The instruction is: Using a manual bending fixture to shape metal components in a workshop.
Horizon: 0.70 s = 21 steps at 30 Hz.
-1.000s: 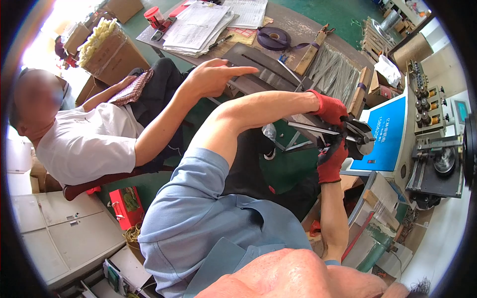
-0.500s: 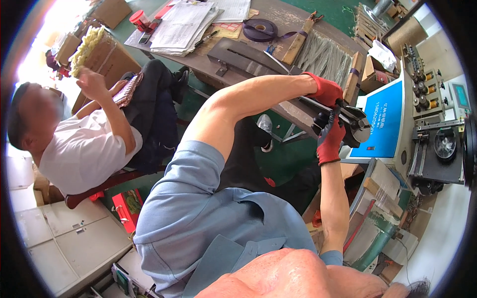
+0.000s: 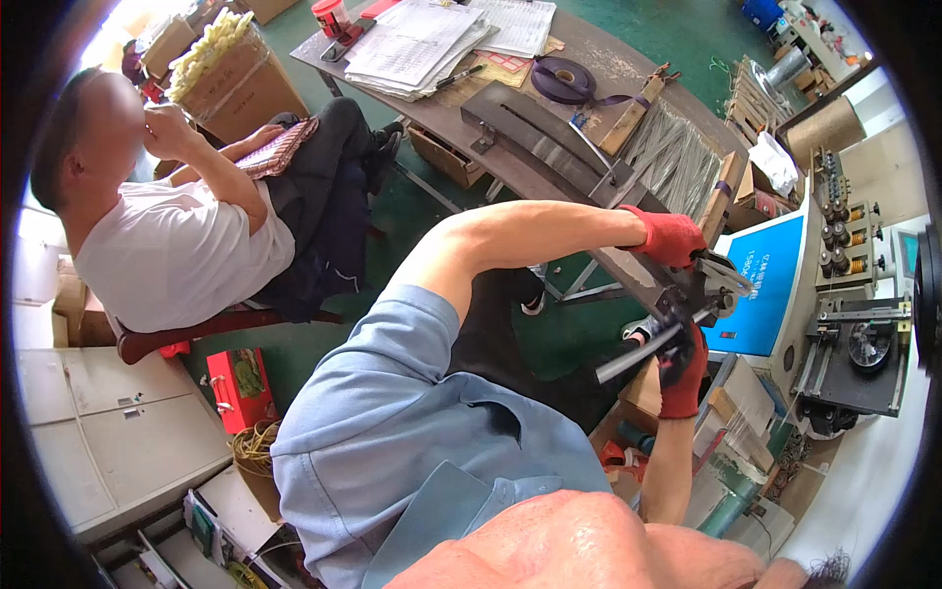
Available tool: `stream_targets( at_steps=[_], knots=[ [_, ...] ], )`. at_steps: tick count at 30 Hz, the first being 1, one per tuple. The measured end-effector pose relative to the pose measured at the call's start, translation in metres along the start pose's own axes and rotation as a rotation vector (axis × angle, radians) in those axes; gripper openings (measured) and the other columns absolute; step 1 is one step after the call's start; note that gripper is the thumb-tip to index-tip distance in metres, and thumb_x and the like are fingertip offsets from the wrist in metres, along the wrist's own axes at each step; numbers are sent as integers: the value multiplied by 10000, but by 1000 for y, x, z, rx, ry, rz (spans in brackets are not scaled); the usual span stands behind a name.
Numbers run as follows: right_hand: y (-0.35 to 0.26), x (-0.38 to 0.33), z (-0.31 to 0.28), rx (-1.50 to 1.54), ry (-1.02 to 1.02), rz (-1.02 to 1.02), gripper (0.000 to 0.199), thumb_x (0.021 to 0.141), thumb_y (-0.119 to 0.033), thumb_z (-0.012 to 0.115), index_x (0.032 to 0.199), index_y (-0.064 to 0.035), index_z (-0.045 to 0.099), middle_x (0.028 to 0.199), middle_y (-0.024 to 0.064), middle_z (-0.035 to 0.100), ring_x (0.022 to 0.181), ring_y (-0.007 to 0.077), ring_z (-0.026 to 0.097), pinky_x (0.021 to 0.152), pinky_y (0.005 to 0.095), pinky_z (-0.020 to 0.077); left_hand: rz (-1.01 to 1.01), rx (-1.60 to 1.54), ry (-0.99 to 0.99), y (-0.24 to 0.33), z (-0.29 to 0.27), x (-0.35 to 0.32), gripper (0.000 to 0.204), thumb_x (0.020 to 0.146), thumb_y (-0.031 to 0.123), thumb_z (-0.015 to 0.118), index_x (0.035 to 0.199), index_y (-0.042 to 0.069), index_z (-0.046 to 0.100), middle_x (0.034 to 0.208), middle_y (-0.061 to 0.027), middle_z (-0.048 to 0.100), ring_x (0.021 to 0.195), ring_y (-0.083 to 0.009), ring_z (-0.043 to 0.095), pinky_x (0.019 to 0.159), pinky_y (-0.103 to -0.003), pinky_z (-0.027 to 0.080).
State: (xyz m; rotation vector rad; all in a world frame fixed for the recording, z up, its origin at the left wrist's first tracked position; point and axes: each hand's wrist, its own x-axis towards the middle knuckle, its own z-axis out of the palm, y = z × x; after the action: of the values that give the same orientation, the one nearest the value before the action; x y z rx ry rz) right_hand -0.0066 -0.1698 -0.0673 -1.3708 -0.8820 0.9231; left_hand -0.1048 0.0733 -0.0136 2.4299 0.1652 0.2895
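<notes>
My left hand (image 3: 669, 238), in a red glove, is closed at the end of the bench, against a metal clamp-like tool (image 3: 724, 275). What its fingers hold is hidden. Nearer to me my right hand (image 3: 682, 368), in a red glove with black-coated fingers, is wrapped round a silver bar-shaped handle (image 3: 628, 363), which slants down to the left and is somewhat blurred. Just beyond the left hand, a bundle of thin grey strands (image 3: 677, 147) lies between two wooden blocks on the table (image 3: 628, 49).
A seated person (image 3: 186, 236) is at the left. Papers (image 3: 412, 44), a purple ribbon roll (image 3: 564, 79) and a long dark metal block (image 3: 535, 137) lie on the table. A blue-panelled machine (image 3: 770, 280) stands at the right, a red box (image 3: 238, 391) at lower left.
My right hand has moved down towards me, and the silver handle has come into view in it. My left hand has shifted slightly right and down in the picture as the view turned.
</notes>
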Motion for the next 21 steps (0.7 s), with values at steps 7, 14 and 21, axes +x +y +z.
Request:
stream_targets(
  at_steps=[7,14,21],
  knots=[
    [-63,-25,-63,-189,78,398,258,906,-174,554,1086,9,583,760,102,622,628,252,627,615,338,521,295,223,230,27,-71,-14,472,761,233,688,1225,191,617,980,-117,670,870,-347,639,744,-434,510],
    [-72,-6,-104,-1647,101,-109,448,835,-227,616,1224,-32,509,1051,192,637,893,379,633,768,464,510,446,1133,325,-56,-168,-3,371,779,104,587,1134,204,627,1033,-48,599,1004,-281,590,884,-443,449],
    [-77,3,-121,-1642,45,-98,454,808,-212,630,1213,-43,515,988,173,639,849,356,632,727,446,506,493,1293,26,-77,-176,61,295,768,90,592,1017,239,643,977,8,596,1005,-200,593,1038,-414,394]
  ],
)
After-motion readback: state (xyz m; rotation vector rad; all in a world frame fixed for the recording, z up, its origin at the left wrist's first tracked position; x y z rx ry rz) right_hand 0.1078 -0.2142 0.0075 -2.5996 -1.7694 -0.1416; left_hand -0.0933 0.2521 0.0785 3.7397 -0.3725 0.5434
